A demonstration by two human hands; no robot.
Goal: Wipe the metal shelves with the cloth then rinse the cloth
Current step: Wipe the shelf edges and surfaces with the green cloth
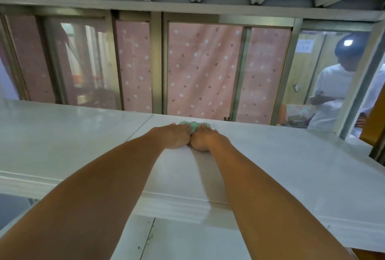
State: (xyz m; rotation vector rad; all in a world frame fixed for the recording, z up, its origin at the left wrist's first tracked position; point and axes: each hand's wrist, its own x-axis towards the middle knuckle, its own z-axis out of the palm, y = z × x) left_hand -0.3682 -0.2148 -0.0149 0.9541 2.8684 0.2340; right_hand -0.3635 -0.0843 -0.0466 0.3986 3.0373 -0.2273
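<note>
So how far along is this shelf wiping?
Midway, I'd guess. In hand: the left hand and right hand press the green cloth flat near the far edge of the middle metal shelf. Done: that shelf looks free of marks, though nothing proves it was wiped. Left: the lower shelf shows dark specks, and the rinse, since no sink is in view.

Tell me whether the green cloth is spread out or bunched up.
Bunched up: the green cloth shows only as a crumpled lump under the left hand and right hand, near the far edge of the shelf.
</note>
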